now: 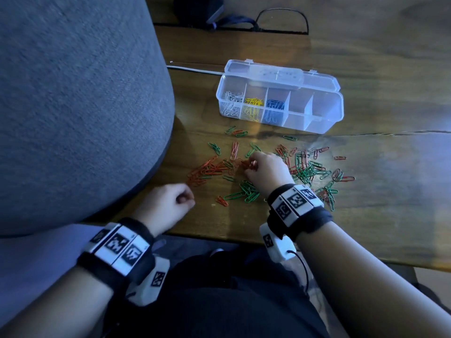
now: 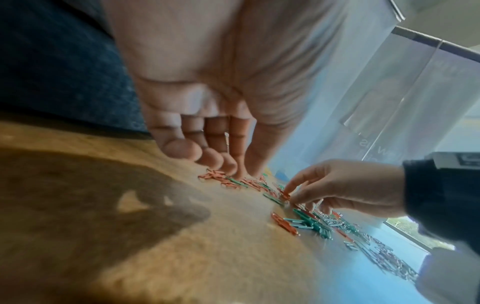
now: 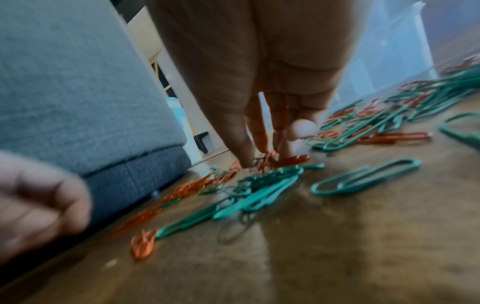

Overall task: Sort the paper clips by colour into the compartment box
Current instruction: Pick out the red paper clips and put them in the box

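Observation:
Red paper clips [image 1: 207,170] and green paper clips [image 1: 249,191] lie mixed on the wooden table [image 1: 366,215]. My right hand [image 1: 251,165] reaches into them, thumb and fingertips pinching a few red clips [image 3: 267,160] just above the wood. My left hand [image 1: 185,198] hovers low by the table's near edge, left of the pile, fingers curled [image 2: 221,162], with nothing seen in the palm. The clear compartment box [image 1: 317,118] stands open behind, holding white clips [image 1: 231,103], yellow clips [image 1: 253,107] and blue clips [image 1: 274,106] in its left three cells. The right two cells look bare.
A grey upholstered cushion [image 1: 73,106] bulges over the table's left side, close to the red clips. More red and green clips [image 1: 307,167] spread to the right of my right hand. A black cable [image 1: 280,20] and a white cord [image 1: 192,68] lie at the back.

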Tool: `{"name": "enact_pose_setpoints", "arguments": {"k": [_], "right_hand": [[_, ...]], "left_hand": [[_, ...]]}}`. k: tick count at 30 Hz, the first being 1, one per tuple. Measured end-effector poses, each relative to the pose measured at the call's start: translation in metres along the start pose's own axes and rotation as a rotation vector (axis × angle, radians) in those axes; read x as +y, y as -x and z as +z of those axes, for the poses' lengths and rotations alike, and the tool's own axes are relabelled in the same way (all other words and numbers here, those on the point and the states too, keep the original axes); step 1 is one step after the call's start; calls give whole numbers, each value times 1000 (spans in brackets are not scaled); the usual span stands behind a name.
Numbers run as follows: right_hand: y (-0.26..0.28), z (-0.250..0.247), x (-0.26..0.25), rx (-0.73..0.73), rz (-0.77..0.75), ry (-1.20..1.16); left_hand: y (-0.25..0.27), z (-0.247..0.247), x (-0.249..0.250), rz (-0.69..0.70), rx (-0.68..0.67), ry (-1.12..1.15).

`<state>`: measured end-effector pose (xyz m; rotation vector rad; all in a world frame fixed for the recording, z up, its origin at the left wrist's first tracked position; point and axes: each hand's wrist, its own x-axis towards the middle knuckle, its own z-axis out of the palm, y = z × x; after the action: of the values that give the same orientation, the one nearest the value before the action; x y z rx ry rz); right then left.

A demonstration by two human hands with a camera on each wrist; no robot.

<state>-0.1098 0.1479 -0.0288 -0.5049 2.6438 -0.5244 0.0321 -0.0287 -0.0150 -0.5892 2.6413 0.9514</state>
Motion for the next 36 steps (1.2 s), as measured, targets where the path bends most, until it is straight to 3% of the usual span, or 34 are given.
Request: {"name": "enact_pose_setpoints", "arguments": {"k": [5,10,12,15,18,21,24,32,34,36], "right_hand": [[-2,7,-10,5,-21,153],[-6,5,-12,-31,-25,214],[-11,0,-8,-32,11,134],[-14,-7,6,53,67,-153],[-9,-14,23,100,129,-618],[2,-21,29,-30,240,-1220],[8,-23,33,-111,315,-1460],[-5,-18,21,-115,462,-1385],[-12,-19,18,-84,427,-1226],[-19,-19,12,-26,315,-894]], "left_hand": [[-38,4,15,19,243,-44],[-71,5,21,-28,185,-154],[-77,6,24,-20,179,-152],[-82,4,29,-22,156,-144],[-84,2,29,-30,159,-75],[-83,-3,27,3,202,45],[-80,-8,26,43,224,228],[-75,-6,30,-79,155,740],[-75,-7,32,-94,149,781],[-76,-9,33,-99,152,798]]}}
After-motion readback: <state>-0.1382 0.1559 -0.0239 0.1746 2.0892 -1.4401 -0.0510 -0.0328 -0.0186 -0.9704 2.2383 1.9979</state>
